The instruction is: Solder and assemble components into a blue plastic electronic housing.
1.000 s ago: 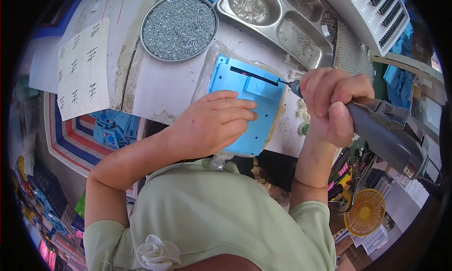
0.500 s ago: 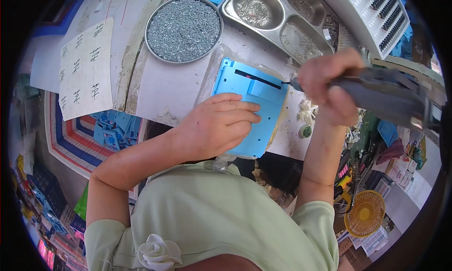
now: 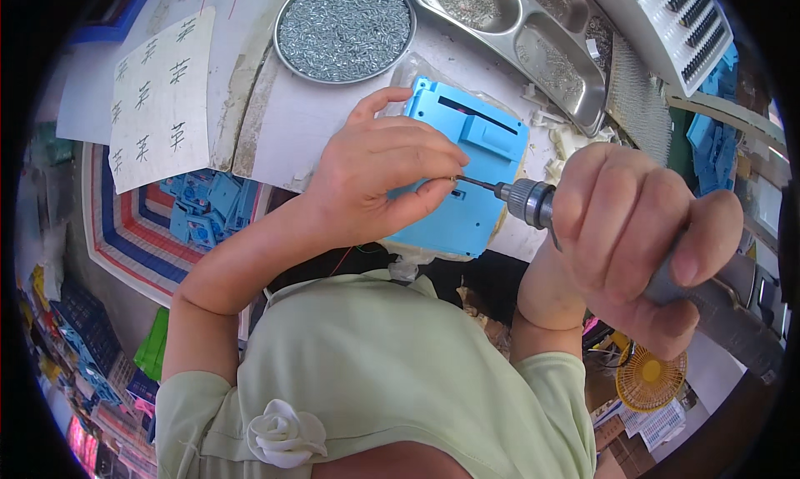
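Note:
My right hand (image 3: 642,237) is wrapped round a dark electric screwdriver (image 3: 527,201), which points left over a light-blue plastic panel (image 3: 442,221). The bit's tip meets the fingertips of my left hand (image 3: 383,158). Thumb and forefinger there pinch a tiny metal screw (image 3: 454,178), mostly hidden by the fingers. The panel lies on the table, with a long dark slot and a raised block near its far end and several small holes. My left hand hovers over the panel's left part and hides some of it.
A round tray of metal screws (image 3: 343,31) stands at the far left of the panel. Beyond it is a steel compartment tray (image 3: 546,62) with small parts. A handwritten sheet (image 3: 162,100) lies left, above a striped bag (image 3: 137,229) of blue pieces. A yellow basket (image 3: 652,377) sits low right.
The screwdriver has moved from the slot's right end down and nearer me, its tip now at my left fingers. My left hand has risen from lying on the panel into a pinch.

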Motion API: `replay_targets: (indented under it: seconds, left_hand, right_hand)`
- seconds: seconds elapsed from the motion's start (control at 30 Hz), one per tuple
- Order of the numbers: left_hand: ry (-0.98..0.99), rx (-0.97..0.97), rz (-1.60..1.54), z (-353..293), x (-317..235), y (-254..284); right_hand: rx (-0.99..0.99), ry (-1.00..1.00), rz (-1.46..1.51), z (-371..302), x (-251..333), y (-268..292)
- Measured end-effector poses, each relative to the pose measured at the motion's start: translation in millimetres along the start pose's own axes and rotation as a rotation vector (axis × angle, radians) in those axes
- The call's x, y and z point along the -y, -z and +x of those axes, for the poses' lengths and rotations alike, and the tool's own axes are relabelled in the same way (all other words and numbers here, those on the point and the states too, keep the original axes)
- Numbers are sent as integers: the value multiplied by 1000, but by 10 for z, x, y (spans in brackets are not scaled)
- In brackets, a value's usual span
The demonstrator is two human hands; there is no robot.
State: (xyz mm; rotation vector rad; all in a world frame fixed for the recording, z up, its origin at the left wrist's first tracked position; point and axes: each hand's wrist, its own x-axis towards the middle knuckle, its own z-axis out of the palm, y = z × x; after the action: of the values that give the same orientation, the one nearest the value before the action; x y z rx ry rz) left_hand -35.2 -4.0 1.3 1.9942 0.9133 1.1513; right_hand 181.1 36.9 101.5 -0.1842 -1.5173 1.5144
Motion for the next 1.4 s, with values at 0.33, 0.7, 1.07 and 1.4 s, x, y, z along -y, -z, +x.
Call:
replay_targets:
  seconds: [0.33, 0.7, 1.07, 1.4]
  left_hand:
    - [-102, -137, 51, -22, 145, 89]
    - [-79, -169, 240, 10, 197, 251]
    - [-79, -210, 318, 108, 293, 320]
    - [155, -203, 693, 203, 798, 603]
  right_hand:
    - [-31, -25, 0, 177, -138, -101]
    - [-50, -9, -5, 365, -211, -70]
    - [-95, 10, -42, 350, -364, -110]
    - [-240, 17, -78, 360, -850, 37]
